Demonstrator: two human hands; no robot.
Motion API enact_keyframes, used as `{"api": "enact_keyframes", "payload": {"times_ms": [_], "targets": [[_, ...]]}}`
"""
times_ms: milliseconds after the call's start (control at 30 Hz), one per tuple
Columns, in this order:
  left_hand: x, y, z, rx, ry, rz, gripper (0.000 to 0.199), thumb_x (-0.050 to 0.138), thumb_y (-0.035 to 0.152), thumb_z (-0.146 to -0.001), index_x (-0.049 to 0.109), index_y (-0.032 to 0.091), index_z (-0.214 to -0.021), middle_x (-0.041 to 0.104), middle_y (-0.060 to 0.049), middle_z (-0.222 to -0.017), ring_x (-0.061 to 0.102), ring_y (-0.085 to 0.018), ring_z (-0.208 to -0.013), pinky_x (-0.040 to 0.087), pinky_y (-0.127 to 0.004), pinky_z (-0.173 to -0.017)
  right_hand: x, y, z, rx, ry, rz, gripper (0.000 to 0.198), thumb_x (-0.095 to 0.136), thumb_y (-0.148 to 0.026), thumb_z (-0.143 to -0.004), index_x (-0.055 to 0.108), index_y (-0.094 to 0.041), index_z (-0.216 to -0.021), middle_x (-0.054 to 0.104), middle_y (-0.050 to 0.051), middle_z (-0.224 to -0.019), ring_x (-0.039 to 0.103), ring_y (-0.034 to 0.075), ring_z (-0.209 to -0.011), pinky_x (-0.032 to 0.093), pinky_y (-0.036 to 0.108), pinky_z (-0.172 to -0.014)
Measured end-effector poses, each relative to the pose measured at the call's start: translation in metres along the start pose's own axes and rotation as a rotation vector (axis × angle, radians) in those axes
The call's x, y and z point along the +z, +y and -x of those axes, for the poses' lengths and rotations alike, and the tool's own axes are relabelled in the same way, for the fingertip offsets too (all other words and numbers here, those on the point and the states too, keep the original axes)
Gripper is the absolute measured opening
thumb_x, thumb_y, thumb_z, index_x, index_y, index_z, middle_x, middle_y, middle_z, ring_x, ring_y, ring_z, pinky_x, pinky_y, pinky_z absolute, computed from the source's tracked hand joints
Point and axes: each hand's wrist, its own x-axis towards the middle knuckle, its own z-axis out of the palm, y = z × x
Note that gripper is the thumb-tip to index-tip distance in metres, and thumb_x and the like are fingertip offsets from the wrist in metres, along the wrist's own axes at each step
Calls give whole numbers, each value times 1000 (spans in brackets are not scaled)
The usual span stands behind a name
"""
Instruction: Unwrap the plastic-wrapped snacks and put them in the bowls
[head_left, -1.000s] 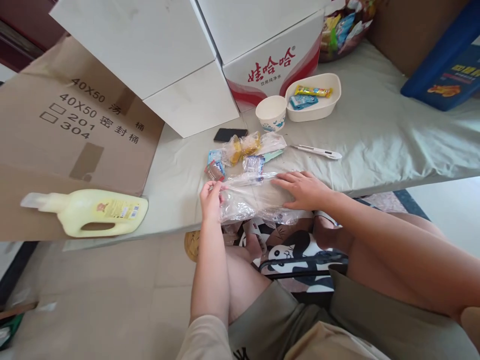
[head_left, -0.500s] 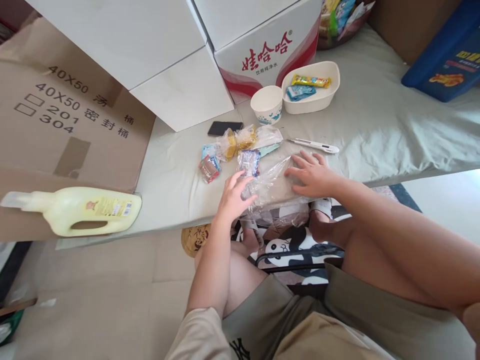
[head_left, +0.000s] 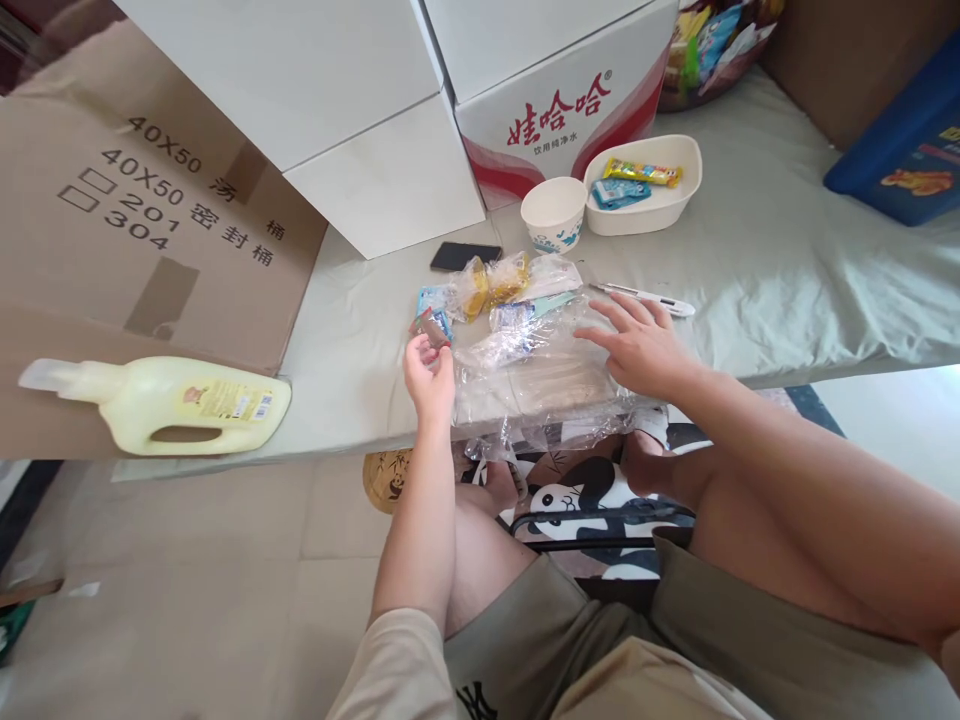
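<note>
My left hand (head_left: 430,382) is at the left of the small wrappers, its fingers closed on the lower edge of a small red-and-brown packet (head_left: 433,329). A blue packet (head_left: 433,299) lies just behind it. My right hand (head_left: 645,342) is open, fingers spread over the right side of a clear plastic bag (head_left: 540,385) that spreads flat and hangs over the front edge. Behind the bag are yellow items in clear wrapping (head_left: 491,285) and a blue-and-white packet (head_left: 513,318), partly under the film. A white utility knife (head_left: 649,299) lies behind my right fingers.
A paper cup (head_left: 553,215) and a white bowl (head_left: 643,215) with snack packets stand behind, near a black phone (head_left: 465,257). A pale yellow bottle (head_left: 195,405) lies at left beside a large cardboard box (head_left: 172,220). White boxes (head_left: 375,180) rise at the back.
My left hand has left the plastic bag, moved left and closed on the red-and-brown packet. The bag now lies more spread out. The view has shifted slightly.
</note>
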Motion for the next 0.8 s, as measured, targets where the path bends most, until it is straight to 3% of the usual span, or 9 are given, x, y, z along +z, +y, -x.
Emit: {"api": "enact_keyframes", "payload": {"times_ms": [67,133,167,233,300,367,433,667,800], "targets": [[-1,8,13,126,10,-44,4,61,21,-89,61,21,-86,63,-4,-92,58,-15,-91,48,-30,-85,-3,-5,-2,-59,29,-92,49,42,-10,-87,67,-26,-126,58,9,-145,50,32,-137,39,54,-110],[2,14,27,225,-151,-119,7,66,22,-84,64,22,-78,64,-3,-81,61,-16,-82,50,-33,-87,-3,-7,-3,-155,-61,-172,44,42,-17,-90,65,-22,-128,65,11,-134,60,29,-124,47,48,-103],[4,15,32,288,-294,-207,2,68,23,-83,67,22,-82,67,-3,-85,63,-18,-87,51,-36,-91,-1,-7,-4,-195,-123,-184,44,47,-22,-90,64,-21,-130,65,12,-133,60,30,-123,48,48,-103],[8,14,36,349,-550,-400,24,74,29,-79,71,24,-103,72,-7,-111,65,-25,-109,48,-43,-104,4,-4,-4,-235,-213,-157,50,58,-29,-85,62,-20,-134,62,13,-139,55,34,-130,45,53,-106],[10,8,33,318,-674,-534,48,79,33,-76,67,25,-121,62,-9,-139,55,-30,-132,41,-49,-114,8,1,-5,-214,-234,-110,43,60,-29,-84,67,-21,-125,61,13,-141,54,35,-131,43,53,-107],[10,0,26,271,-678,-555,49,76,34,-80,65,25,-126,56,-10,-146,52,-30,-137,39,-49,-117,8,4,-6,-183,-212,-82,26,54,-26,-89,72,-21,-106,65,12,-134,60,32,-123,47,50,-103],[8,-6,20,272,-621,-525,43,71,35,-85,65,25,-127,58,-10,-143,53,-27,-135,40,-46,-116,4,4,-7,-164,-160,-100,25,46,-25,-93,71,-21,-94,69,12,-123,64,30,-113,50,45,-97],[6,-3,18,287,-604,-521,36,66,22,-86,68,25,-122,68,-8,-114,66,-24,-108,51,-40,-99,-18,-5,1,-51,17,-322,19,44,-31,-92,60,-23,-99,73,8,-93,68,24,-84,49,35,-74],[8,4,20,307,-595,-449,15,62,21,-86,73,23,-95,70,-5,-91,66,-22,-91,52,-37,-88,-22,-7,5,18,65,-337,18,46,-37,-92,58,-24,-96,71,5,-79,62,21,-66,44,32,-64]]}}
